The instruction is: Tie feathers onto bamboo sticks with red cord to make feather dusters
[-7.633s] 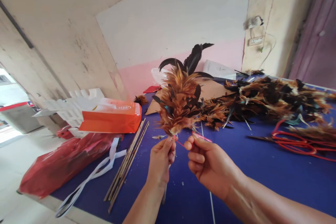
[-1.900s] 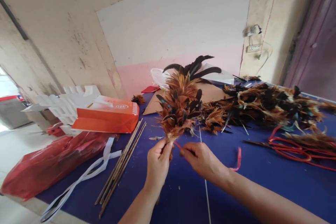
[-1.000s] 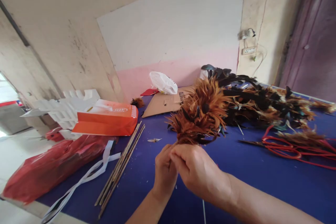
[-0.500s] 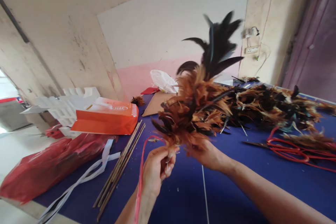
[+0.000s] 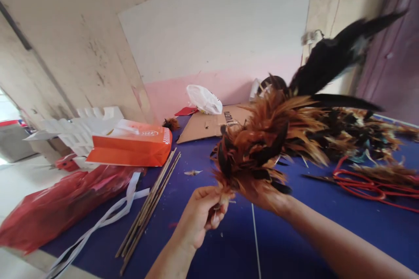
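My left hand (image 5: pixel 199 218) is closed in a pinch at the base of a feather duster head (image 5: pixel 262 144), a thick bunch of brown and black feathers with long black plumes at its tip. The bunch tilts up and to the right, blurred by motion. My right hand (image 5: pixel 266 194) is under the feathers at the bunch's lower end, and the feathers cover most of its fingers. Both hands are above the blue table (image 5: pixel 314 222).
A pile of loose brown and black feathers (image 5: pixel 356 133) lies at the right back, with red cord (image 5: pixel 366 181) in front of it. Thin bamboo sticks (image 5: pixel 149 211), white strap, an orange bag (image 5: pixel 131 148), a red plastic bag (image 5: pixel 62 207) and cardboard (image 5: pixel 212 124) lie left and behind.
The feather bunch has swung from upright to leaning right, plumes now pointing toward the door. The red cord loop seen by my left hand half a second ago is out of sight.
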Demonstrator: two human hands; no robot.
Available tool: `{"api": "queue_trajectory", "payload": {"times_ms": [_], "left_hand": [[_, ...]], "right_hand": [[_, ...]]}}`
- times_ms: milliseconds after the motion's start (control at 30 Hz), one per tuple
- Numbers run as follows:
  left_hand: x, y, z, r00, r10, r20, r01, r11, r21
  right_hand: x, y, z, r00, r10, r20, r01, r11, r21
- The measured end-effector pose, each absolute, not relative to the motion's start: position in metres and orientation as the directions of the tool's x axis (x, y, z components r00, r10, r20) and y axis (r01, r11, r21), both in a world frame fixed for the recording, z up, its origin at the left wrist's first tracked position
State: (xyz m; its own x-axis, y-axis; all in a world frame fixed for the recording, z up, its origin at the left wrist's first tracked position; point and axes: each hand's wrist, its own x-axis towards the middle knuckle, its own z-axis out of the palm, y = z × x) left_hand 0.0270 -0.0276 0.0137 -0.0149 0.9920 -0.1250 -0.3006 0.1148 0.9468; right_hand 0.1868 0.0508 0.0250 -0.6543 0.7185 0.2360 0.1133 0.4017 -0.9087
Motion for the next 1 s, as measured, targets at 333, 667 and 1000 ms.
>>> {"api": "queue_trajectory", "payload": {"times_ms": [333,667,1000], "left_hand": [[0.015,-0.012,-0.004,-0.295,0.935,0.199,0.137,-0.164,0.977],[0.018,-0.014,-0.003,-0.274,0.853,0.445,0.485,-0.277,0.829],[0.022,-0.007,-0.01,-0.264,0.829,0.493,0.488,-0.327,0.81]], "right_hand": [[0.171,0.043,0.02,-0.593,0.75,0.292,0.36,0.572,-0.737],[0.16,0.011,0.018,-0.574,0.686,0.448,0.413,0.714,-0.565],[0.159,0.004,0.029,-0.505,0.723,0.471,0.286,0.655,-0.699]]}}
